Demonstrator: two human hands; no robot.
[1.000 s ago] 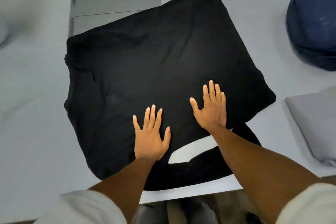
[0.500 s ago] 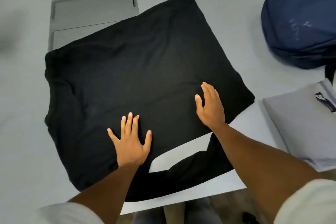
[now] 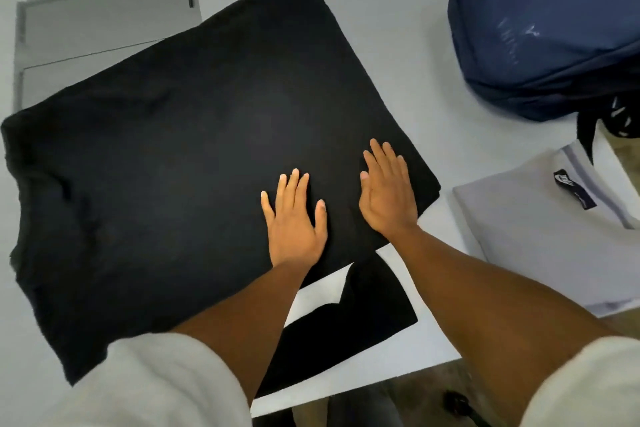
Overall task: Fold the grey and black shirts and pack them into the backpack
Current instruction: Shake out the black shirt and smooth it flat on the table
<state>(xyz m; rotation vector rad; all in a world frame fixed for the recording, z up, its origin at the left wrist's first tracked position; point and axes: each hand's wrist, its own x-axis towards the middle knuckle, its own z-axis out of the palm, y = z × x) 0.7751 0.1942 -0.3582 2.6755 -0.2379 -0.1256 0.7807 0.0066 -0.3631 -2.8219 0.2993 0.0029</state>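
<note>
Both hands have shifted toward the right-hand corner of the cloth since the earlier frames: the left hand (image 3: 294,218) now lies close beside the right hand (image 3: 388,194), where previously they were spread further apart. The right hand has also turned partly onto its edge, palm facing left, instead of lying flat. The camera view has swung right as well, so more of the navy blue fabric backpack (image 3: 554,28) and the folded pale grey shirt (image 3: 540,239) is visible.

The black cotton shirt (image 3: 194,163) lies spread on the light grey table (image 3: 398,10), partly folded, with its long axis running from near left to far right. A flat grey folding board (image 3: 97,24) lies under its far-left portion. A loose black flap extends toward the person below the wrists.

The left hand is flat, fingers straight and spread, pressing the shirt. The right hand has straight fingers resting on the cloth near its right edge; neither hand grips anything.

The grey shirt lies just right of the black shirt, apart from it, with the backpack beyond it. The right hand is nearer to the shirt's right edge, so a fold from that side probably falls to it.
</note>
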